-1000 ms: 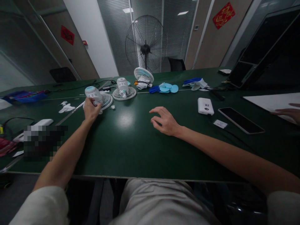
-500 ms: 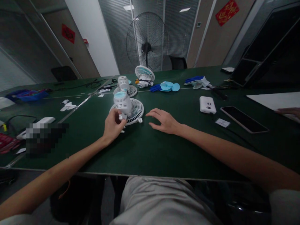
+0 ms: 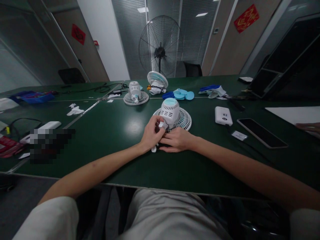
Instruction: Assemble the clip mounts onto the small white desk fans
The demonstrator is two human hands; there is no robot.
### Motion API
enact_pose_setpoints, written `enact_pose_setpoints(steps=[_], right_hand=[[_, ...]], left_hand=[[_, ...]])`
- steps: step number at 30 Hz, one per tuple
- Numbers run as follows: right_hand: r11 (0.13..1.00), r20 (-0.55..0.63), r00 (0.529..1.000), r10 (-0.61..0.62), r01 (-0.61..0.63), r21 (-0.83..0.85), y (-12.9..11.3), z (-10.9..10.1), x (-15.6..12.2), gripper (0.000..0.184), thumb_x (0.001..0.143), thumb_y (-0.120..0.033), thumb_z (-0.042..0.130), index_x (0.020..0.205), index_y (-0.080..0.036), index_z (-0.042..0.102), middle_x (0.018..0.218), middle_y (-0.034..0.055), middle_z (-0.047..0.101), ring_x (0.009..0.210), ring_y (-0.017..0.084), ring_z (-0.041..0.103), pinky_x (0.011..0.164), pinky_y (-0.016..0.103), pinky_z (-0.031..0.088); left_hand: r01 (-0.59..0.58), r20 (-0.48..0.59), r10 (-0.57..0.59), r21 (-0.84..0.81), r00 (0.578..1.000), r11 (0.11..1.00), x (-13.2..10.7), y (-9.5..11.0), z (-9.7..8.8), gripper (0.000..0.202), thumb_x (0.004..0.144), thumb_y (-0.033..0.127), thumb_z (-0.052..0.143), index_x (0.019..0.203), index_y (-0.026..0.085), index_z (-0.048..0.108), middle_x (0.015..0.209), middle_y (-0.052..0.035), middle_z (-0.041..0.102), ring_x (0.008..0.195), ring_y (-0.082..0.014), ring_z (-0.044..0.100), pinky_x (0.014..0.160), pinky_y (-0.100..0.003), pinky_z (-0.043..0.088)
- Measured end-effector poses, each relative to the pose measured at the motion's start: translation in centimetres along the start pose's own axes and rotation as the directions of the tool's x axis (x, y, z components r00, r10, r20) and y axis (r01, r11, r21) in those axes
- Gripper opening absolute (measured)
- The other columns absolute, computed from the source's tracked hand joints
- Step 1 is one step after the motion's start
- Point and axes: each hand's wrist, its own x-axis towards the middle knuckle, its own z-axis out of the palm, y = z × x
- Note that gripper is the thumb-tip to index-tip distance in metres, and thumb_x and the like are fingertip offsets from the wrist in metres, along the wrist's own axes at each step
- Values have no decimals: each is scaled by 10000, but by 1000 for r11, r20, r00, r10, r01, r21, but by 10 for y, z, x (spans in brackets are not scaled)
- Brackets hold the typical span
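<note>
A small white fan with a pale blue cap lies grille-down on the table in front of me, its motor housing upward. My left hand is closed around a small white part sticking out of the housing's near side. Against the near rim of the grille rests my right hand, its fingers stretched leftward with gaps between them. Its fingertips come close to the left hand and are partly hidden. A small white tab pokes out below my left fingers.
Behind are a second white fan, a tilted one and light blue fan blades. To the right lie a white power bank, a phone and gloves. Another person's hand shows at the right edge.
My left hand has brought the fan rightward across the table, away from the second fan. My right hand has come down against its near rim, where before it hovered apart.
</note>
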Motion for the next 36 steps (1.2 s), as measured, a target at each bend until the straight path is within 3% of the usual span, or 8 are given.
enact_pose_setpoints(steps=[8, 10, 14, 20, 25, 30, 33, 36], right_hand=[[993, 52, 998, -46, 41, 109, -28, -15, 17, 459, 1068, -504, 509, 1403, -199, 585, 1078, 72, 703, 804, 166, 651, 603, 282, 428], [991, 95, 995, -40, 27, 127, -32, -17, 20, 401, 1082, -441, 494, 1373, -185, 599, 1155, 92, 692, 888, 181, 659, 627, 280, 437], [988, 113, 994, -2, -15, 152, -32, -16, 20, 296, 1079, -372, 507, 1268, -187, 639, 1123, 84, 695, 896, 182, 643, 613, 278, 420], [971, 102, 993, 57, -79, 224, -31, -14, 18, 253, 1058, -396, 540, 1171, -191, 635, 1044, 63, 707, 811, 165, 631, 580, 272, 388], [901, -112, 962, 248, -187, 391, -29, -6, 11, 119, 992, -292, 604, 1059, -198, 632, 874, 5, 681, 642, 120, 582, 562, 257, 414], [785, -421, 681, 599, -397, 475, -17, -7, 6, 156, 1009, -238, 553, 1129, -232, 653, 903, 22, 650, 708, 157, 590, 652, 315, 486], [691, -460, 518, 721, -484, 537, -9, -6, 4, 221, 1048, -262, 467, 1107, -252, 680, 922, 34, 642, 786, 194, 616, 702, 362, 508], [608, -410, 456, 790, -502, 615, -5, -2, 3, 240, 1058, -298, 446, 1083, -258, 681, 910, 32, 625, 767, 194, 611, 653, 351, 513]], left_hand=[[-103, 147, 91, 79, 985, 992, -3, 6, -38, 253, 1035, 301, 500, 1288, 292, 503, 1134, -77, 637, 824, -195, 651, 684, -348, 531], [-307, 369, 200, 258, 908, 916, 2, 7, -52, 170, 1040, 286, 463, 1162, 227, 565, 1037, -66, 653, 822, -188, 647, 701, -321, 516], [-607, 724, 225, 320, 652, 728, 8, 5, -65, 245, 1057, 306, 412, 1107, 182, 616, 973, -62, 675, 796, -186, 663, 699, -300, 501], [-656, 810, 195, 279, 553, 701, 5, -2, -61, 245, 990, 391, 552, 1098, 183, 625, 1010, -72, 695, 749, -182, 667, 681, -286, 512], [-627, 690, 275, 327, 670, 707, 1, -8, -59, 245, 1007, 403, 541, 974, 176, 627, 920, -53, 708, 691, -151, 662, 589, -254, 455], [-560, 420, 407, 356, 811, 748, -5, -11, -53, 257, 1007, 415, 605, 918, 176, 638, 620, 31, 644, 489, -94, 587, 494, -210, 381], [-587, 324, 491, 392, 809, 709, -8, -12, -49, 309, 971, 467, 655, 878, 173, 639, 545, 49, 595, 425, -86, 542, 452, -205, 346], [-600, 272, 535, 406, 800, 689, -8, -12, -47, 350, 958, 500, 660, 843, 172, 624, 525, 55, 572, 409, -84, 526, 436, -205, 329]])
